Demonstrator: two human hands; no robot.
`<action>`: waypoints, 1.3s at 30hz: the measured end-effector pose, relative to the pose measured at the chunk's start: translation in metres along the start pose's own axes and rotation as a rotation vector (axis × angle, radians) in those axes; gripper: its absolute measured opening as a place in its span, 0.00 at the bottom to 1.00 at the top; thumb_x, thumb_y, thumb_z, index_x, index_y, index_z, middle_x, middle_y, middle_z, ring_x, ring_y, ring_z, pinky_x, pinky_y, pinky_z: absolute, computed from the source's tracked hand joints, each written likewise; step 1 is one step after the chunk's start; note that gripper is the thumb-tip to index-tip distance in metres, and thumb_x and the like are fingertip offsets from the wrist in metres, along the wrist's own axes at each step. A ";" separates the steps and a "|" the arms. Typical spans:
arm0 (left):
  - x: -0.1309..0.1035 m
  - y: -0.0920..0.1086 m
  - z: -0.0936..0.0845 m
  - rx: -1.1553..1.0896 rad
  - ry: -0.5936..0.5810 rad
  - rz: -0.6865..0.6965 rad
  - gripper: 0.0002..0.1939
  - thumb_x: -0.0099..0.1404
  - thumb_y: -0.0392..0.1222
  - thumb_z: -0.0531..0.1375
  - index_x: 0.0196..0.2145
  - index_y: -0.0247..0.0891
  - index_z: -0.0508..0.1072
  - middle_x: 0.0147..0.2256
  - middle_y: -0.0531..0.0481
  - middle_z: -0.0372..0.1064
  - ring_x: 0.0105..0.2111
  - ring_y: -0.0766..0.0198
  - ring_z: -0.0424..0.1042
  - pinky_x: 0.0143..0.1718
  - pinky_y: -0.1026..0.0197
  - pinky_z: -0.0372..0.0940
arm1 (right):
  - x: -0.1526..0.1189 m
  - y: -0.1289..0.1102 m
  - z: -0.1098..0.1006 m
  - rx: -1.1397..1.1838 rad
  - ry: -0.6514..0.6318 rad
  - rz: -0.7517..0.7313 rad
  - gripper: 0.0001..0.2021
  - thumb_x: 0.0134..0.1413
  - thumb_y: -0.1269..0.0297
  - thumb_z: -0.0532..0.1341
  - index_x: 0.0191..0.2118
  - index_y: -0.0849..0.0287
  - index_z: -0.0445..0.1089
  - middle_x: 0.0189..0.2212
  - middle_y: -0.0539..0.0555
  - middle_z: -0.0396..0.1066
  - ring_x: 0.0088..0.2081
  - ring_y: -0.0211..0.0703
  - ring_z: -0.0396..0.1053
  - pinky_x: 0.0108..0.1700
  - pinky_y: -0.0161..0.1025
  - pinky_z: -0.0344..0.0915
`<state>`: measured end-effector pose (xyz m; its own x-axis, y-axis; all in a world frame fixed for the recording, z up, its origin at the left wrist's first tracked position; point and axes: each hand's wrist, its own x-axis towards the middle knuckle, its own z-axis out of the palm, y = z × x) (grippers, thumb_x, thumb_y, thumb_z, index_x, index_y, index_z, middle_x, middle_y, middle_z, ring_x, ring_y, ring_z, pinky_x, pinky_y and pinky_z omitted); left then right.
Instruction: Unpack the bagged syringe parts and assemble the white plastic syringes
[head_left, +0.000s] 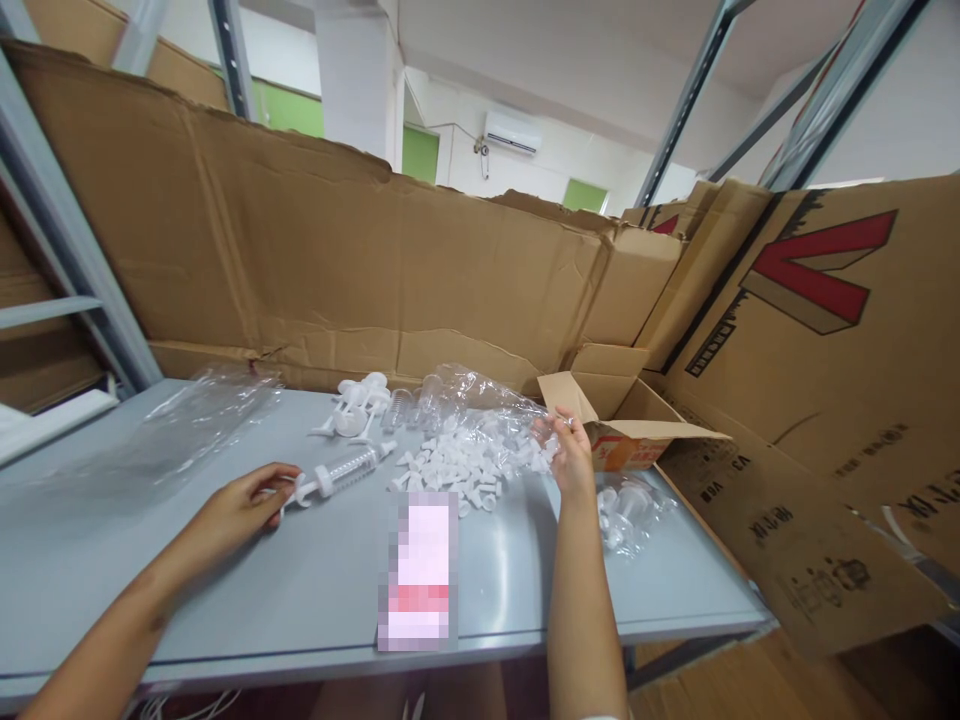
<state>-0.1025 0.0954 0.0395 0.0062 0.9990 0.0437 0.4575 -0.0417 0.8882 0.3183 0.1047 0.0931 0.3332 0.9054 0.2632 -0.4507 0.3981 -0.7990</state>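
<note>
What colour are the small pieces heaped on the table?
The small pieces are white, as the head view shows.

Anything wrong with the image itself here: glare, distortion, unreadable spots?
Head view: a pale glare streak on the tabletop, just right of a pixelated patch hiding detail; head view: bright highlights on the clear bag at the right hand; head view: steeply leaning left shelf post, probably wide-angle distortion.

Large cardboard sheet (814, 390), right: red-faced block letter (776, 262), shaped like a tilted "V". Lower on same sheet: small print (742, 461) reads "V3"; line beneath uncertain. Chinese characters (772, 524) nearby, too blurred to read. Dark printed strip (710, 348): illegible. Small open carton (656, 430): orange-red label (626, 454), lettering unreadable.
</note>
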 end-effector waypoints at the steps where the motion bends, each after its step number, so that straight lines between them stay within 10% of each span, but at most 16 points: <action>1: 0.000 0.003 0.001 0.081 -0.002 0.027 0.13 0.53 0.51 0.56 0.35 0.46 0.69 0.30 0.53 0.69 0.20 0.65 0.64 0.26 0.63 0.59 | 0.000 0.000 0.001 -0.008 0.005 -0.003 0.15 0.39 0.64 0.66 0.37 0.54 0.66 0.29 0.48 0.71 0.32 0.41 0.71 0.40 0.45 0.67; 7: -0.002 0.050 0.018 0.601 0.267 0.204 0.18 0.59 0.49 0.49 0.46 0.46 0.65 0.45 0.45 0.65 0.34 0.54 0.68 0.32 0.57 0.59 | -0.001 0.001 0.003 -0.036 -0.010 0.020 0.15 0.39 0.64 0.65 0.37 0.55 0.66 0.29 0.48 0.71 0.33 0.42 0.71 0.39 0.44 0.67; 12: 0.016 0.097 0.060 0.177 -0.004 0.426 0.18 0.56 0.54 0.54 0.41 0.44 0.69 0.52 0.45 0.57 0.50 0.54 0.60 0.44 0.58 0.59 | -0.003 0.003 0.003 -0.042 -0.119 0.085 0.15 0.40 0.64 0.65 0.38 0.54 0.67 0.30 0.48 0.71 0.33 0.42 0.72 0.40 0.45 0.68; 18: 0.050 0.118 0.099 -0.251 -0.173 0.230 0.20 0.48 0.54 0.62 0.36 0.40 0.68 0.44 0.45 0.64 0.43 0.56 0.66 0.38 0.58 0.63 | -0.006 -0.001 0.004 -0.073 -0.147 0.103 0.16 0.38 0.62 0.66 0.38 0.54 0.67 0.29 0.49 0.71 0.33 0.44 0.72 0.41 0.46 0.68; 26: 0.063 0.117 0.098 -0.518 -0.431 0.061 0.18 0.45 0.52 0.64 0.30 0.37 0.69 0.37 0.45 0.69 0.35 0.60 0.69 0.35 0.61 0.62 | -0.004 -0.004 0.001 -0.092 -0.148 0.074 0.17 0.38 0.62 0.66 0.39 0.53 0.69 0.30 0.49 0.73 0.34 0.44 0.72 0.41 0.45 0.68; 33: 0.058 0.128 0.095 -0.685 -0.272 0.142 0.16 0.46 0.48 0.65 0.30 0.37 0.69 0.35 0.48 0.70 0.39 0.60 0.69 0.31 0.66 0.61 | -0.001 0.000 -0.005 -0.210 -0.169 0.300 0.22 0.44 0.53 0.62 0.47 0.52 0.65 0.43 0.55 0.71 0.37 0.43 0.72 0.35 0.39 0.69; 39: 0.059 0.144 0.093 -0.880 -0.152 0.145 0.16 0.46 0.47 0.66 0.31 0.38 0.68 0.36 0.49 0.69 0.41 0.59 0.69 0.33 0.63 0.65 | -0.001 0.004 -0.009 -0.197 -0.200 0.378 0.23 0.44 0.52 0.62 0.48 0.51 0.63 0.35 0.52 0.73 0.26 0.36 0.71 0.26 0.34 0.68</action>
<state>0.0464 0.1493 0.1270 0.1570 0.9716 0.1772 -0.4018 -0.1010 0.9101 0.3234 0.1045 0.0849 0.0005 0.9999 0.0173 -0.3372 0.0165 -0.9413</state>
